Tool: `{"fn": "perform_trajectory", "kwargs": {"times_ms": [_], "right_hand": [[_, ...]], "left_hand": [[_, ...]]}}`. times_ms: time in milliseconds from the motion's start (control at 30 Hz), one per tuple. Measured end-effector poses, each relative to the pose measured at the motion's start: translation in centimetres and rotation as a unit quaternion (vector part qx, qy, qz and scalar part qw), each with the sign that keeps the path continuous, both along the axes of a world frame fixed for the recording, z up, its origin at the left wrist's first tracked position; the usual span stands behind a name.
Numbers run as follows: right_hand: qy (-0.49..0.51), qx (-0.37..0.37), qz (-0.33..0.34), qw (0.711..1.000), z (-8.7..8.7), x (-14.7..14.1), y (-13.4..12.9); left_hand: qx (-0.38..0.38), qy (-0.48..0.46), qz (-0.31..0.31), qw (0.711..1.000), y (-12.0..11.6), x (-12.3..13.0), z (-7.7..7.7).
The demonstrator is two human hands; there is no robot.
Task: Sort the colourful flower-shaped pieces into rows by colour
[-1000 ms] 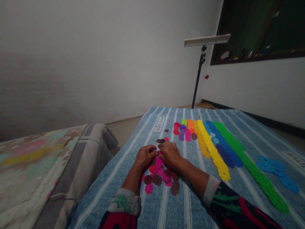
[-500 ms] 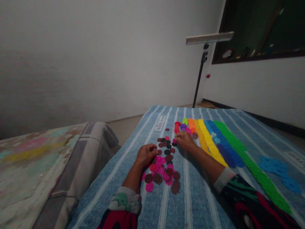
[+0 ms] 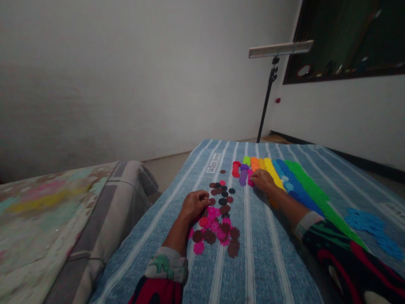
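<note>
Loose flower-edged discs, brown [image 3: 209, 237], pink [image 3: 198, 248] and black [image 3: 223, 202], lie scattered on the striped blue cloth [image 3: 171, 253]. My left hand [image 3: 195, 204] rests at their left edge, its fingers curled together beside a brown disc; whatever they pinch is too small to name. Farther right, my right hand [image 3: 263, 180] has its fingertips closed at the magenta pieces [image 3: 250, 177], and I cannot make out whether it grips one. Beside these are a purple row [image 3: 243, 175] and a red row [image 3: 236, 169].
Overlapping rows of yellow, blue [image 3: 303, 198] and green pieces [image 3: 316, 188] run along the right. Light-blue pieces [image 3: 373, 230] lie at the far right. A second covered surface [image 3: 41, 223] stands left; a lamp stand [image 3: 265, 101] rises behind.
My right hand has moved right, from beside the dark discs to the magenta pieces, uncovering the purple row and a black disc. My left hand has stayed about where it was.
</note>
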State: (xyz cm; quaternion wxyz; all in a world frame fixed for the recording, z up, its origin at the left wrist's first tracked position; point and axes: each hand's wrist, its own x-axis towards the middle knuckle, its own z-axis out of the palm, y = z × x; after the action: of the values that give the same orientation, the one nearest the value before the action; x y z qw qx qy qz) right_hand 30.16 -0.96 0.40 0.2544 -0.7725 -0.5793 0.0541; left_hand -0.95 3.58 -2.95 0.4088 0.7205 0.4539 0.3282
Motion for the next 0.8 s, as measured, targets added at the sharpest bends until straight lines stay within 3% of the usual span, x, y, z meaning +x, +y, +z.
{"fn": "perform_trajectory", "kwargs": {"times_ms": [333,800], "right_hand": [[-0.121,-0.060,0.013,0.991,1.1,-0.9,-1.0],[-0.151,-0.017,0.248,0.957,0.8,-9.4,-3.0]], "left_hand": [[-0.006,0.002,-0.003,1.000,0.0,0.1,0.0],[0.022,0.039,0.007,0.999,-0.5,0.2,0.4]]}}
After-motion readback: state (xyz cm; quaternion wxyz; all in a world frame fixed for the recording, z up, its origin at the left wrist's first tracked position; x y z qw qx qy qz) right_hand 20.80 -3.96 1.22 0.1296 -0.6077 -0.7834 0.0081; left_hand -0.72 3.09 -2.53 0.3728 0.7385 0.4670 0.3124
